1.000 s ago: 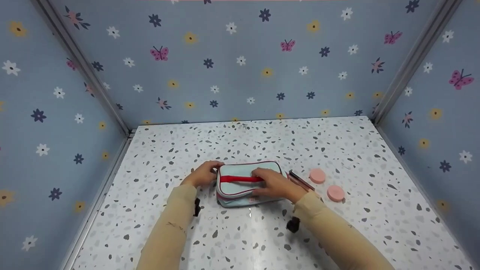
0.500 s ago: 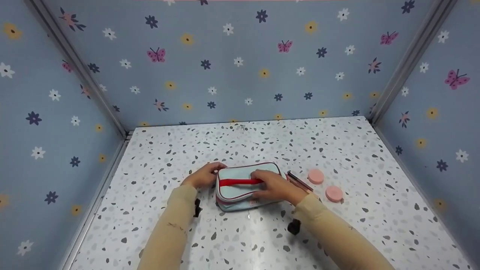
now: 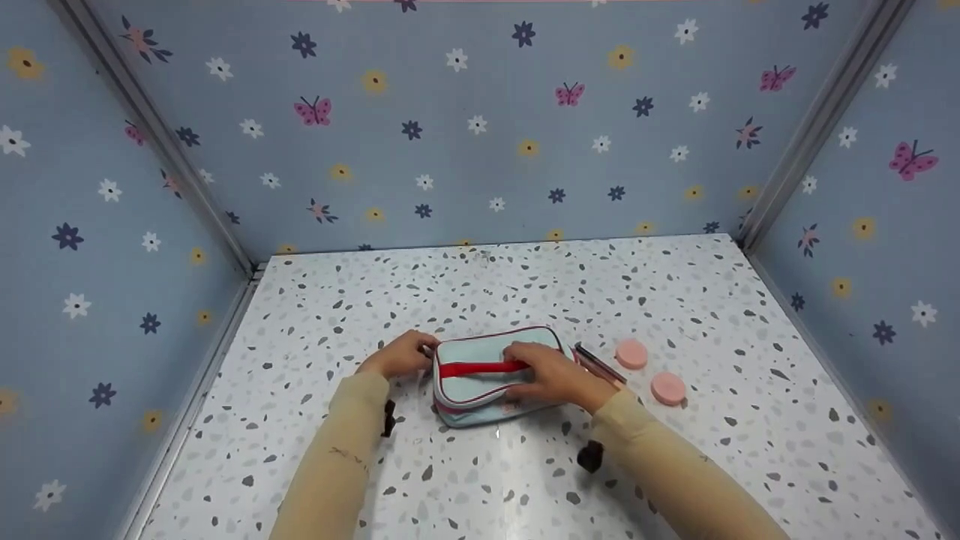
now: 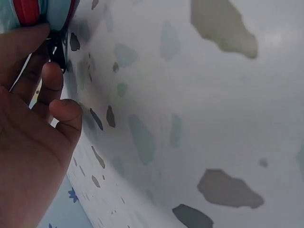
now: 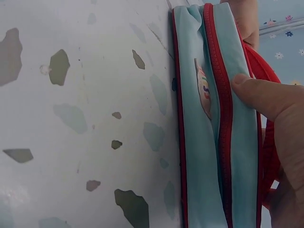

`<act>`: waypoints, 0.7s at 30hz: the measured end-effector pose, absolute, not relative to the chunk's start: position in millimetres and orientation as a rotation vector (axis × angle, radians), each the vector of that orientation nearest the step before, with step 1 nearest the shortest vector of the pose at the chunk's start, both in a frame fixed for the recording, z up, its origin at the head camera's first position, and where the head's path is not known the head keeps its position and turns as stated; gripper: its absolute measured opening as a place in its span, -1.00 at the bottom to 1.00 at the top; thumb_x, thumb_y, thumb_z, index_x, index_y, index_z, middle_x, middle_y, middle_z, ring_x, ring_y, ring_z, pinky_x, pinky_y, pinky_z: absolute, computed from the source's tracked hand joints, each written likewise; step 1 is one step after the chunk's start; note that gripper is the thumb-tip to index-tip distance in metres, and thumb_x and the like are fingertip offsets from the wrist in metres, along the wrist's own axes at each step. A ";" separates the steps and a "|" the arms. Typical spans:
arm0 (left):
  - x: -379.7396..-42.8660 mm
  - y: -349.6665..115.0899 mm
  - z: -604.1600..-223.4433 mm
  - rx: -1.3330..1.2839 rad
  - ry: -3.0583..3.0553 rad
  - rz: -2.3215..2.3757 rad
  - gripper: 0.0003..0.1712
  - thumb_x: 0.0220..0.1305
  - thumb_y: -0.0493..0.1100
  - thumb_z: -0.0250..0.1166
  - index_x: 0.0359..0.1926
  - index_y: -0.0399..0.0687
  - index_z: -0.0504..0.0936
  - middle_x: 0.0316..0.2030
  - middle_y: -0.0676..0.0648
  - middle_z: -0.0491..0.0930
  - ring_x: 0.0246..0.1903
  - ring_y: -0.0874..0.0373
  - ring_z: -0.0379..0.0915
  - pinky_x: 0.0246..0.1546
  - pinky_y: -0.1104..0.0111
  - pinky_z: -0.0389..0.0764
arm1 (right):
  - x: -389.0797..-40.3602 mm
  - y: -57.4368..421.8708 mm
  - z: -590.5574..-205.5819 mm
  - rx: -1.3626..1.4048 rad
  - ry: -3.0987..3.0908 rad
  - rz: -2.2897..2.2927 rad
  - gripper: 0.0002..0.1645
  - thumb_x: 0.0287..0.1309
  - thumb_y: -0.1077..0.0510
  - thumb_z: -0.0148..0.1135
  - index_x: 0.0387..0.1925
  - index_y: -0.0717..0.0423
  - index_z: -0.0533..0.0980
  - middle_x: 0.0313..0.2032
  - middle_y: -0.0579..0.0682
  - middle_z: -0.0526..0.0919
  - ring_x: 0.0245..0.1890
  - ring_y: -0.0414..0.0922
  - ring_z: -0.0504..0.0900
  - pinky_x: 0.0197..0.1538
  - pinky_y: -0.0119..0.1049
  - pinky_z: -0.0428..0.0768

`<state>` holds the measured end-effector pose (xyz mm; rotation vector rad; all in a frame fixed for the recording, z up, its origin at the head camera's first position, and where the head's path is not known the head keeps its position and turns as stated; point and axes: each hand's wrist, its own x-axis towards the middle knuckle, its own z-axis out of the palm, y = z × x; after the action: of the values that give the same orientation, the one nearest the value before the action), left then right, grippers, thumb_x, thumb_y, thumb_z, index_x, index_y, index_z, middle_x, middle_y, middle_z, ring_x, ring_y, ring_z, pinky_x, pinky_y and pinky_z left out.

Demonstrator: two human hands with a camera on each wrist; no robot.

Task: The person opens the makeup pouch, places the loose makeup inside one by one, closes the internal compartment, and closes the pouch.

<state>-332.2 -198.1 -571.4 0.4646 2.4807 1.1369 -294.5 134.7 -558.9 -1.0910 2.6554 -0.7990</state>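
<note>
**Left hand [image 3: 401, 356] slips back a little along the bag's [image 3: 469, 387] left end**

Since half a second ago it has moved slightly toward the person. Its thumb and finger pinch a black zip pull [image 4: 57, 54] there. The right hand [image 3: 551, 375] grips the bag's top, thumb against the near side. The bag sits on a speckled table [image 3: 315, 315]; just right of it lies a slim dark stick [image 3: 600, 364], then two pink discs [image 3: 631, 353].
</note>
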 end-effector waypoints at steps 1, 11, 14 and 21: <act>-332.5 -199.0 -572.0 0.451 2.489 1.141 -0.54 0.18 -0.46 0.23 0.08 -0.22 0.81 -0.07 -0.11 0.77 -0.20 0.15 0.52 -0.15 0.34 0.54 | -294.6 134.9 -558.9 -1.088 2.654 -0.802 -0.48 0.30 -0.02 0.56 0.18 0.01 0.55 0.00 -0.04 0.70 0.01 -0.07 0.63 0.18 -0.02 0.62; -331.2 -202.5 -575.6 0.393 2.565 1.184 -0.81 0.26 -0.42 0.34 -0.17 -0.27 0.83 -0.26 -0.06 0.76 -0.36 0.23 0.48 -0.29 0.39 0.52 | -295.0 134.6 -558.7 -1.028 2.647 -0.795 -0.46 0.31 -0.03 0.55 0.22 -0.02 0.55 0.05 -0.05 0.70 0.08 -0.06 0.65 0.26 0.01 0.62; -330.5 -202.8 -573.1 0.404 2.573 1.181 -0.85 0.31 -0.40 0.34 -0.19 -0.25 0.82 -0.29 -0.08 0.74 -0.36 0.22 0.49 -0.28 0.38 0.53 | -295.0 134.1 -558.8 -1.000 2.640 -0.805 -0.45 0.30 -0.02 0.56 0.22 -0.03 0.55 0.07 -0.04 0.70 0.11 -0.04 0.65 0.30 0.03 0.61; -327.3 -204.6 -569.3 0.408 2.540 1.172 -0.86 0.39 -0.32 0.30 -0.15 -0.23 0.78 -0.27 -0.05 0.71 -0.29 0.19 0.49 -0.20 0.35 0.52 | -294.5 134.0 -560.4 -1.055 2.654 -0.795 -0.43 0.31 -0.02 0.56 0.22 0.05 0.55 0.08 0.00 0.70 0.09 -0.02 0.65 0.26 0.03 0.61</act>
<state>-327.3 -204.6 -569.3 0.4082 2.5397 1.1720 -294.5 134.0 -560.4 -1.0554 2.6543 -0.7949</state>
